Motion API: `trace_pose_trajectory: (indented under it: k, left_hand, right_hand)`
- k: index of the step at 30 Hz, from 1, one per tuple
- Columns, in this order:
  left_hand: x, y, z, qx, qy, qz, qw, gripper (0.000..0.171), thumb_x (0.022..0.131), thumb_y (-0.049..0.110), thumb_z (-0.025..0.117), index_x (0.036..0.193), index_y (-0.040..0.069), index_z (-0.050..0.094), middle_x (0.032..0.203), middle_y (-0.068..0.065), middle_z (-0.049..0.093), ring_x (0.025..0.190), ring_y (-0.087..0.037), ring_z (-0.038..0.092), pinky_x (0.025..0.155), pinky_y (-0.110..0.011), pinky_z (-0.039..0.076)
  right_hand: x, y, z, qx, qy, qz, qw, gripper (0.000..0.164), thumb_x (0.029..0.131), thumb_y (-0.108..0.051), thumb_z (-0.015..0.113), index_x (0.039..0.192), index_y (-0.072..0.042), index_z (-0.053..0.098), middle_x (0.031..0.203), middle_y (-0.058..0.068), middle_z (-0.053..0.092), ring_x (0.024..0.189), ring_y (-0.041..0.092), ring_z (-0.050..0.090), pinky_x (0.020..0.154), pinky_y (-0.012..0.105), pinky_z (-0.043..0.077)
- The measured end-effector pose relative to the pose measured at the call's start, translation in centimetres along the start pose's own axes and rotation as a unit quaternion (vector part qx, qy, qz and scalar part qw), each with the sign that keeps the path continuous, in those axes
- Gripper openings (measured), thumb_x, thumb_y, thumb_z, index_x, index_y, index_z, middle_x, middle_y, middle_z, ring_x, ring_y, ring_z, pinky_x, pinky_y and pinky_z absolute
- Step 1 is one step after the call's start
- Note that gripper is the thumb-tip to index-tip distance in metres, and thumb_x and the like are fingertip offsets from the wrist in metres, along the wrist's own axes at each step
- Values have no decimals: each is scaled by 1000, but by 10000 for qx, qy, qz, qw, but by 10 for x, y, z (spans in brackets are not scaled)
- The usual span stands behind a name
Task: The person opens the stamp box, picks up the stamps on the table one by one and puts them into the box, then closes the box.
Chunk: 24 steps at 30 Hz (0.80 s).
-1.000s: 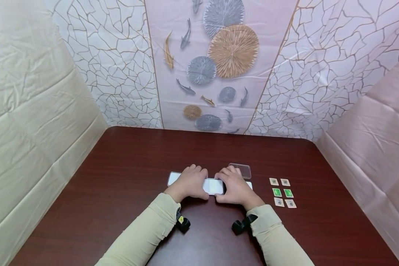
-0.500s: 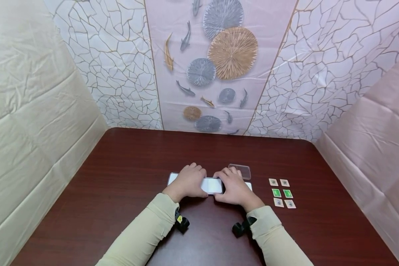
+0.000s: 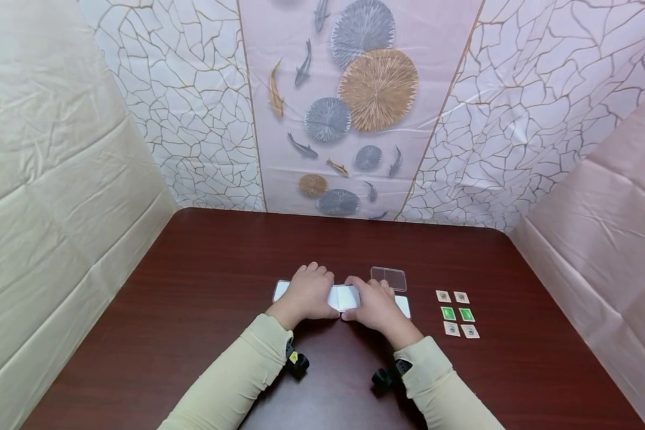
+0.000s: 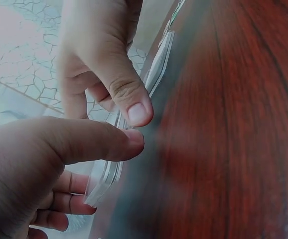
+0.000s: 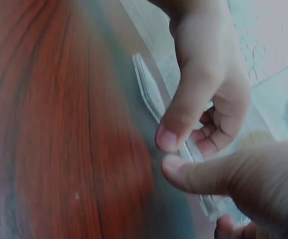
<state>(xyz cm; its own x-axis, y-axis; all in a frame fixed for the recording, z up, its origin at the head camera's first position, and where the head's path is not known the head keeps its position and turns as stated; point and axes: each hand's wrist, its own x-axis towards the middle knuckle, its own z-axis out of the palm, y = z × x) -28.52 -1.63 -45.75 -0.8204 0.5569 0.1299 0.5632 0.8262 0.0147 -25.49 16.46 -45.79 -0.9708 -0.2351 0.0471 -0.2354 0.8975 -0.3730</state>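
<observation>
A flat clear plastic case (image 3: pixel 345 297) with a white inside lies on the table between the two hands. My left hand (image 3: pixel 310 294) grips it from the left, thumb at the near edge and fingers at the far edge. From the right, my right hand (image 3: pixel 375 303) holds its right end the same way. The thumbs almost meet in the left wrist view, where the case's clear rim (image 4: pixel 103 181) shows below my left thumb. White panels stick out at the left (image 3: pixel 281 289) and right (image 3: pixel 402 306). Whether they join the case is hidden under the hands.
A clear empty-looking plastic lid (image 3: pixel 389 279) lies behind my right hand. Farther right, several small square cards sit in rows of two, including a green card (image 3: pixel 448 313) and a pale card (image 3: pixel 443 296). The dark red table (image 3: pixel 209 257) meets a patterned cloth behind.
My right hand has shifted slightly left and its fingers have drawn in over the case's right end, covering the dark gap there. More of the right white panel shows. The left hand stays nearly still.
</observation>
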Motion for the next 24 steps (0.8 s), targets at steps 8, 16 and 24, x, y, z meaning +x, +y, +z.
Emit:
trace_pose_trajectory:
  k: [8,16,24]
  left_hand:
    - [2,1,5,89,150,20,9998,66,65,68,79,102,14,70,98,0,65,97,-21,55,86,-40,47]
    - [-1,3,3,114,231,-48,9997,67,66,69,77,102,13,71,101,-2,68,98,-22,57,86,-41,47]
    - [-2,6,-1,126,213,-50,9997,67,66,67,80,104,12,70,100,-3,66,98,-24,57,85,-41,46]
  right_hand:
    - [1,-3,-5,-25,-149,156,9998,60,68,-31,94,120,-22,64,98,4,68,88,27,53,83,50,36]
    - [2,-5,-4,42,-287,214,9993,60,69,-29,93,121,-23,63,101,4,69,89,26,55,81,49,36]
    - [5,-5,-4,115,-326,240,9991,63,70,-22,92,125,-21,62,104,5,70,94,28,54,84,49,36]
